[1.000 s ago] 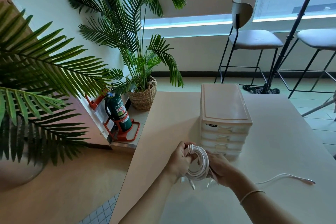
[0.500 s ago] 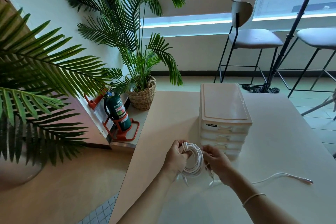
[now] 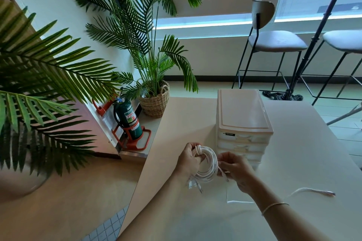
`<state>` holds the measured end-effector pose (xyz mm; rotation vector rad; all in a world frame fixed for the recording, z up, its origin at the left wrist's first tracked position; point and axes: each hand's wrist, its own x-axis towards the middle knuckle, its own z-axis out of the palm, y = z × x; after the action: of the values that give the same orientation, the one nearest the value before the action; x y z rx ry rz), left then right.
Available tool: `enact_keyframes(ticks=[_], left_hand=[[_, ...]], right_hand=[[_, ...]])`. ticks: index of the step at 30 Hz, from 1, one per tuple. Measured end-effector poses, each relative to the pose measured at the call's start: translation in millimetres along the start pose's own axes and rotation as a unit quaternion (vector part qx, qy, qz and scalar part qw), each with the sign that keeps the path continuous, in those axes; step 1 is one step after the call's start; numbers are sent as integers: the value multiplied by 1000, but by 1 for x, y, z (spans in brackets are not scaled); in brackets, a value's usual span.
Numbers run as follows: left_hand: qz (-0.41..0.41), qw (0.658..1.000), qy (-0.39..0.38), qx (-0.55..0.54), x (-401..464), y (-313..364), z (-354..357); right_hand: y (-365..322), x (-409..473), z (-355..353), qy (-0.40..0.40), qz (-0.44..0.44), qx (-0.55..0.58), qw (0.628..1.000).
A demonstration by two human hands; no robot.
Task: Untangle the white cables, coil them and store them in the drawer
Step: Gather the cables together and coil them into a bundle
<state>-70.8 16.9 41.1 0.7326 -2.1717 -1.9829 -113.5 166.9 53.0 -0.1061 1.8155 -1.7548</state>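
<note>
Gripping white cable coil in both hands, beside drawer unit

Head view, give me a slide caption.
Both hands, left and right, wind a white cable coil before closed drawers.

Behind the right hand the drawer unit's lowest drawer is partly hidden. The left hand's fingertips vanish inside the coil.
</note>
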Motion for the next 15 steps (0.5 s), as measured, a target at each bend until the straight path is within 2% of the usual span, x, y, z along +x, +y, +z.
enact_keyframes(ticks=[15], left_hand=[[26,997,-35,69,-8,7,-4]], right_hand=[[-8,-2,-2,18,29,-94,995]])
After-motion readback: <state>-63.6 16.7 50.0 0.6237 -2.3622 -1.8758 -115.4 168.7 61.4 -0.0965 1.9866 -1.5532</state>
